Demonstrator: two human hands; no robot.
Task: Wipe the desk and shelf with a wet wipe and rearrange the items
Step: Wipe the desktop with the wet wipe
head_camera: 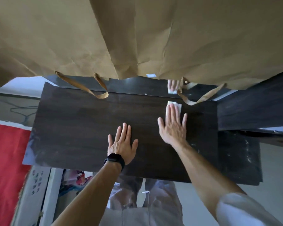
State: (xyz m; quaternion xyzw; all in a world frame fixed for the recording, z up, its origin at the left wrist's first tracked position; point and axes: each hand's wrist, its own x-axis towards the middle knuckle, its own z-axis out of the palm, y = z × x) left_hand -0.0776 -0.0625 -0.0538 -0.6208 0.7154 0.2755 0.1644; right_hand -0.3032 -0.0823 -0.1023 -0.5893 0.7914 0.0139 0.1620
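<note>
A dark wood-grain board point(82, 128) is seen from above, with both hands laid on it. The right hand point(173, 129) is spread flat, its fingers straight and splayed. A folded white wipe point(176, 106) is pressed against the board under the fingertips, and only its far edge is visible beyond them. The wipe lies near the board's far right corner, close to the glossy back panel point(134, 86). A reflection point(172, 87) of the fingertips and wipe is seen in that panel.

The left hand point(122, 142) is laid palm down near the middle of the board, with fingers straight and slightly apart; nothing is held in it. A black watch point(115, 158) is worn on its wrist. The two hands are set side by side, near each other but not touching.

The upper part of the view is filled by creased brown paper bags point(137, 38). One flat paper handle point(103, 96) hangs down over the board's far edge at the left. A second handle point(201, 99) hangs just beside the wipe at the right. A small white label point(150, 75) is seen at the lower edge of one bag.

A red cloth point(5, 168) is seen at the left edge, below the board's level. A white sleeve point(240, 209) covers the upper right arm at the lower right.
</note>
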